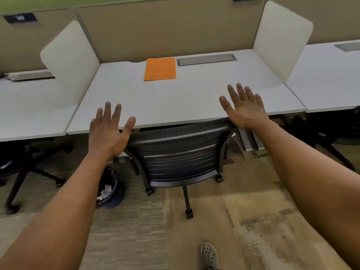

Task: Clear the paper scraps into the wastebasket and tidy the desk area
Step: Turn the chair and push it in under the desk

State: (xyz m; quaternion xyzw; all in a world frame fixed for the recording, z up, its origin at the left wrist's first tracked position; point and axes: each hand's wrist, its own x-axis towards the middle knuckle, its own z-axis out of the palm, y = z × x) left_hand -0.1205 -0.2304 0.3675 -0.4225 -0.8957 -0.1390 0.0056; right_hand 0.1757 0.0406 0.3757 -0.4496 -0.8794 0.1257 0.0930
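Note:
My left hand (109,129) and my right hand (243,106) are both spread flat with straight fingers, held out over the front edge of the white desk (194,98), holding nothing. An orange sheet (160,69) lies flat at the back middle of the desk. A dark wastebasket (109,189) stands on the floor under the desk's left side, partly hidden by my left forearm, with white paper scraps (106,190) inside it. A black mesh office chair (179,152) is pushed in under the desk between my hands.
White side dividers (72,55) (282,39) stand at both ends of the desk, with a grey cable hatch (206,59) at the back. Neighbouring desks lie left and right, with dark chairs (29,166) beneath. My shoe (209,255) is on the carpet.

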